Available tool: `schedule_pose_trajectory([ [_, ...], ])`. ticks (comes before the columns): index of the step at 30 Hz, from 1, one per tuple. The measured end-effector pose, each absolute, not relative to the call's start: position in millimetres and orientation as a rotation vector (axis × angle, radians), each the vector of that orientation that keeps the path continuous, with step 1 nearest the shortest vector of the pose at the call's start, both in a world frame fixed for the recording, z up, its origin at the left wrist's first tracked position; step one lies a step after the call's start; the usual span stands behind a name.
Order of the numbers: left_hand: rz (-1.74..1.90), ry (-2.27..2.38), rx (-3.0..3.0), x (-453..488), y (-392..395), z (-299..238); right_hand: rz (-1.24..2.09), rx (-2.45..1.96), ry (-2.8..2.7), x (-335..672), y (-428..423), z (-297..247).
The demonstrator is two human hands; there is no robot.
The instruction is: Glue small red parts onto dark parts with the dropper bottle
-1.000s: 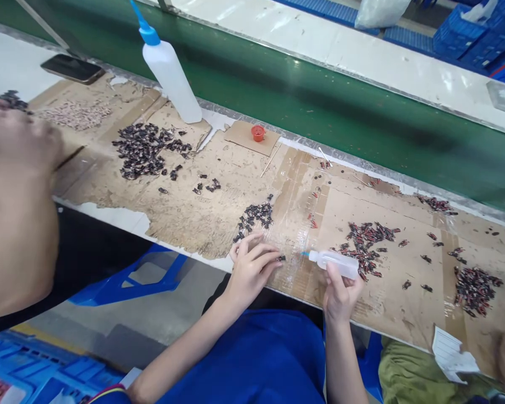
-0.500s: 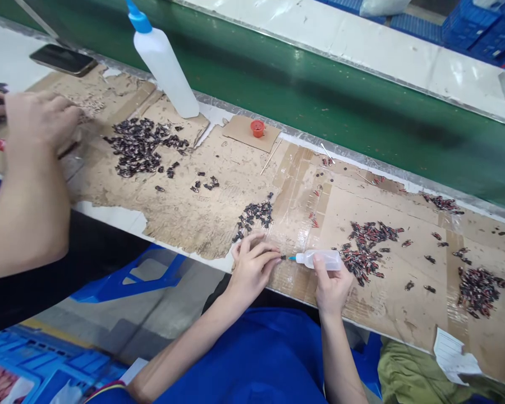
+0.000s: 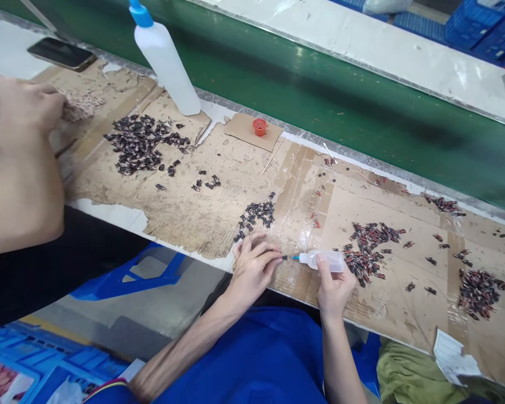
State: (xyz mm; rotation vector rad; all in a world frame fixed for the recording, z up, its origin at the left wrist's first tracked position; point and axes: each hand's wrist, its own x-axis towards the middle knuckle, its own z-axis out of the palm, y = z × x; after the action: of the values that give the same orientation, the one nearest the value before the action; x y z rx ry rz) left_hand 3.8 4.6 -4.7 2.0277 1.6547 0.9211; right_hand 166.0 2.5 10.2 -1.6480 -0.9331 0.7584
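My left hand (image 3: pixel 252 264) pinches a tiny dark part (image 3: pixel 283 257) at the near edge of the cardboard-covered bench (image 3: pixel 219 207). My right hand (image 3: pixel 334 286) grips a small clear squeeze bottle (image 3: pixel 323 260) lying sideways, its blue nozzle touching that part. A small heap of dark parts (image 3: pixel 256 214) lies just beyond my left hand. A heap of red-and-dark parts (image 3: pixel 368 249) lies beyond my right hand.
A big white bottle with a blue cap (image 3: pixel 165 56) stands at the back, near a red cap (image 3: pixel 259 126) on a cardboard scrap. A large dark pile (image 3: pixel 138 145) lies left. Another person's arm (image 3: pixel 21 163) works at far left, by a phone (image 3: pixel 61 54). A green conveyor (image 3: pixel 340 106) runs behind.
My right hand brought the small bottle leftward until its nozzle met the part in my left fingers. The other person's hand shifted over the left end of the bench.
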Motion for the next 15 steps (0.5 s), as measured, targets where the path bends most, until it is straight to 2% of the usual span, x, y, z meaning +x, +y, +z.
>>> schedule_pose_trajectory([
  [6,0.912,1.667,2.045,4.2,4.3,-5.3,0.842,-1.651,-0.994,166.5,2.7,10.3],
  [15,0.914,1.66,2.021,4.6,4.0,-5.4,0.772,-1.653,-0.911,170.9,1.0,4.3],
])
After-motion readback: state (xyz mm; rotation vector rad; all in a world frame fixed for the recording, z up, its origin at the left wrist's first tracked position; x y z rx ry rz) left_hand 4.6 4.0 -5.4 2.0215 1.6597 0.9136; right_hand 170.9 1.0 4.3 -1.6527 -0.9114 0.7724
